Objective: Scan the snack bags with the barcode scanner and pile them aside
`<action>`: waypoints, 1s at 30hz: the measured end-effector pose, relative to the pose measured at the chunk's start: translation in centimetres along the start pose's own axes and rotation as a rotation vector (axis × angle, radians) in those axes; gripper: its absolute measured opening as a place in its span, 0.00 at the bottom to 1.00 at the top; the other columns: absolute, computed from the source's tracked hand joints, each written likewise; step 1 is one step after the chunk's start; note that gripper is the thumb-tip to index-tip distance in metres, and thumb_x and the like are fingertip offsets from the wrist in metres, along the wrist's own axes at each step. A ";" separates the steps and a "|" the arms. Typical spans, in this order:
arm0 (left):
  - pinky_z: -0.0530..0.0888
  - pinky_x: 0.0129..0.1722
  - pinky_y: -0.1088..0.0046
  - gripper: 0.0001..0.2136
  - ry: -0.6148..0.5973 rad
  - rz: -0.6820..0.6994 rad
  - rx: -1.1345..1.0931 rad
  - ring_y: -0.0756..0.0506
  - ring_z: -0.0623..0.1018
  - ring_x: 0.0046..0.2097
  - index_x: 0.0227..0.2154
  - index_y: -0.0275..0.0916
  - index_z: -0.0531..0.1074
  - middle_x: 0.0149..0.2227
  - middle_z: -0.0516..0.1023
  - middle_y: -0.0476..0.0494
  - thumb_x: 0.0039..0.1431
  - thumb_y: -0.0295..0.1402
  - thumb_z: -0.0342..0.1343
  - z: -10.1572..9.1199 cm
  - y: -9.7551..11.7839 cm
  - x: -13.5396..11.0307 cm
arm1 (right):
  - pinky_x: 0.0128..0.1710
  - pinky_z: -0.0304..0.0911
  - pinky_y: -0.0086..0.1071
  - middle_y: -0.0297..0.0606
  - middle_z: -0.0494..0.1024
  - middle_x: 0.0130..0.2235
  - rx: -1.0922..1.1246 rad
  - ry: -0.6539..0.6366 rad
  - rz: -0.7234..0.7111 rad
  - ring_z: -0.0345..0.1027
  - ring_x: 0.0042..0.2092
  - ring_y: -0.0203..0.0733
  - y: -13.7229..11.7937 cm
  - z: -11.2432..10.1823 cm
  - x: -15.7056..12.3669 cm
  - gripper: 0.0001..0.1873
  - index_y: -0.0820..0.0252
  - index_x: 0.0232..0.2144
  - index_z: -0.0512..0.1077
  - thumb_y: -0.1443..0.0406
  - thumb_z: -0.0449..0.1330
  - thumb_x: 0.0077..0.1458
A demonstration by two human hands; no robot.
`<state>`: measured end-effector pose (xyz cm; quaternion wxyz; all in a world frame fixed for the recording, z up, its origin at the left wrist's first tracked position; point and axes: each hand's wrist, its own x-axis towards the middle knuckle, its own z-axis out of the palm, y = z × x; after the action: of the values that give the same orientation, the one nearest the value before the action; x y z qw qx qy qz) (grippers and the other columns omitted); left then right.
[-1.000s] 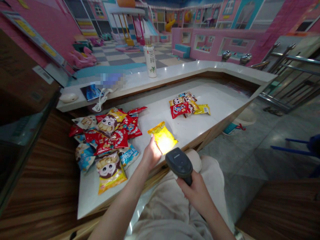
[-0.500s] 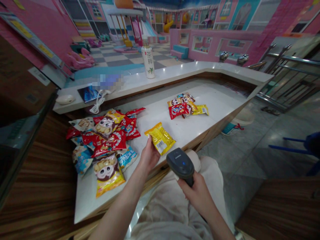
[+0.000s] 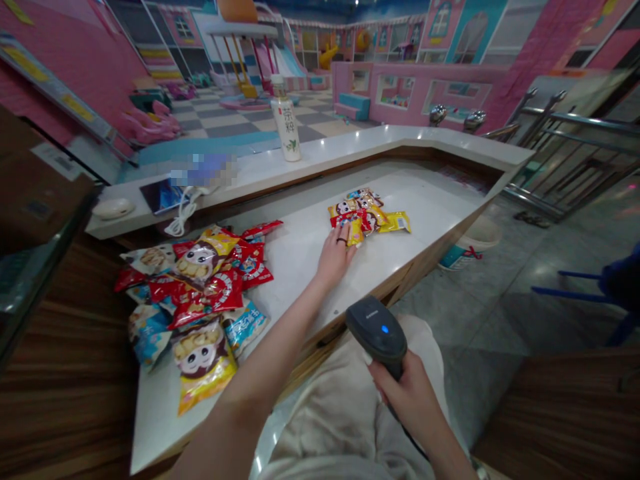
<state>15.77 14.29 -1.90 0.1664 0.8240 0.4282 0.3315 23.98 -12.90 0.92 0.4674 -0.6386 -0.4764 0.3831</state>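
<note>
The left hand (image 3: 336,255) half covers a yellow bag (image 3: 355,233) beside the far pile (image 3: 371,219) – whether pinching, I cannot tell; best released gently, flat – while the right hand (image 3: 409,392) wraps the near scanner (image 3: 376,332).

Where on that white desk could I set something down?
The widest bare patch of desk lies right of the small packet pile, with the raised ledge behind. Another lies between that pile and the big packet heap, though the left forearm crosses its near side. The heap crowds the left end; the left hand is at the small pile.
</note>
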 end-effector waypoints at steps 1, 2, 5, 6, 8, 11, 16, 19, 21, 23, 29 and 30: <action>0.53 0.69 0.53 0.35 -0.062 -0.014 0.087 0.33 0.52 0.72 0.70 0.29 0.51 0.72 0.50 0.23 0.66 0.39 0.54 0.8 0.1 0.3 | 0.20 0.56 0.27 0.28 0.66 0.17 0.000 0.000 0.010 0.59 0.20 0.35 0.0 -0.1 0.0 0.10 0.59 0.26 0.70 0.60 0.60 0.54; 0.52 0.69 0.51 0.37 -0.109 -0.023 0.157 0.31 0.50 0.73 0.70 0.29 0.50 0.72 0.48 0.23 0.65 0.41 0.55 1.5 0.2 0.5 | 0.20 0.56 0.27 0.28 0.65 0.17 -0.002 0.000 0.018 0.58 0.20 0.35 0.0 -0.2 0.0 0.10 0.59 0.26 0.70 0.60 0.60 0.54; 0.49 0.70 0.50 0.40 -0.152 -0.016 0.272 0.30 0.45 0.73 0.71 0.32 0.48 0.73 0.42 0.26 0.64 0.46 0.55 3.2 0.4 0.9 | 0.20 0.56 0.27 0.27 0.64 0.16 -0.012 -0.002 0.036 0.58 0.19 0.35 0.2 -0.4 0.0 0.11 0.59 0.25 0.70 0.59 0.59 0.54; 0.48 0.70 0.51 0.40 -0.149 -0.015 0.286 0.31 0.44 0.74 0.71 0.33 0.47 0.74 0.41 0.27 0.64 0.48 0.54 3.6 0.4 1.1 | 0.20 0.56 0.28 0.27 0.64 0.16 -0.012 -0.006 0.043 0.58 0.19 0.35 0.3 -0.4 0.1 0.11 0.59 0.25 0.70 0.58 0.59 0.54; 0.46 0.70 0.51 0.39 -0.140 -0.025 0.294 0.32 0.43 0.74 0.72 0.35 0.47 0.74 0.40 0.29 0.65 0.50 0.51 4.1 0.3 1.9 | 0.20 0.56 0.27 0.27 0.65 0.16 0.002 -0.013 0.065 0.59 0.19 0.36 0.5 -0.5 0.2 0.12 0.59 0.25 0.70 0.58 0.59 0.54; 0.44 0.70 0.50 0.40 -0.170 -0.046 0.279 0.32 0.43 0.74 0.72 0.36 0.46 0.74 0.40 0.31 0.64 0.53 0.49 4.1 0.2 3.5 | 0.19 0.56 0.27 0.28 0.66 0.17 0.013 -0.020 0.086 0.60 0.19 0.36 0.7 -0.4 0.3 0.12 0.60 0.27 0.70 0.57 0.60 0.54; 0.45 0.70 0.49 0.42 -0.206 -0.046 0.211 0.32 0.43 0.74 0.72 0.35 0.44 0.74 0.39 0.30 0.62 0.49 0.54 2.2 1.0 3.6 | 0.18 0.57 0.28 0.29 0.67 0.16 0.025 -0.044 0.101 0.61 0.18 0.36 1.3 -0.3 0.3 0.14 0.60 0.27 0.71 0.55 0.62 0.55; 0.47 0.70 0.49 0.41 -0.177 -0.075 0.173 0.33 0.45 0.74 0.72 0.34 0.43 0.74 0.41 0.29 0.62 0.44 0.55 -0.2 1.9 0.6 | 0.18 0.60 0.28 0.30 0.69 0.17 0.037 -0.037 0.109 0.64 0.18 0.37 2.0 -0.1 0.3 0.15 0.60 0.26 0.71 0.54 0.63 0.54; 0.49 0.70 0.48 0.41 -0.158 -0.097 0.175 0.32 0.47 0.73 0.72 0.34 0.44 0.74 0.43 0.28 0.61 0.42 0.56 -2.5 2.2 -2.3 | 0.17 0.60 0.28 0.29 0.69 0.16 0.059 -0.064 0.123 0.64 0.17 0.37 2.3 0.1 0.3 0.16 0.59 0.26 0.70 0.54 0.64 0.53; 0.50 0.69 0.47 0.40 -0.125 -0.109 0.211 0.31 0.49 0.73 0.71 0.35 0.47 0.73 0.44 0.28 0.61 0.41 0.57 -5.3 2.0 -5.2 | 0.17 0.60 0.27 0.29 0.69 0.16 0.082 -0.091 0.136 0.65 0.17 0.37 2.4 0.3 0.2 0.17 0.59 0.25 0.70 0.53 0.64 0.53; 0.52 0.69 0.49 0.38 0.233 -0.218 0.459 0.32 0.52 0.72 0.71 0.37 0.49 0.72 0.50 0.30 0.63 0.42 0.55 -15.5 -2.4 -10.3 | 0.15 0.60 0.27 0.28 0.68 0.16 0.095 -0.125 0.164 0.64 0.16 0.37 2.1 0.6 -0.2 0.19 0.60 0.26 0.71 0.50 0.66 0.51; 0.52 0.69 0.48 0.38 0.280 -0.269 0.510 0.31 0.53 0.72 0.71 0.35 0.49 0.72 0.50 0.29 0.62 0.42 0.55 -17.0 -3.5 -10.6 | 0.16 0.60 0.27 0.28 0.68 0.16 0.086 -0.132 0.158 0.64 0.16 0.37 2.0 0.7 -0.2 0.19 0.60 0.26 0.71 0.50 0.65 0.51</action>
<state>-2.42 7.52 4.16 -0.0638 0.7216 0.6212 0.2989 23.80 -13.16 -1.18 0.4303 -0.6268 -0.4375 0.4802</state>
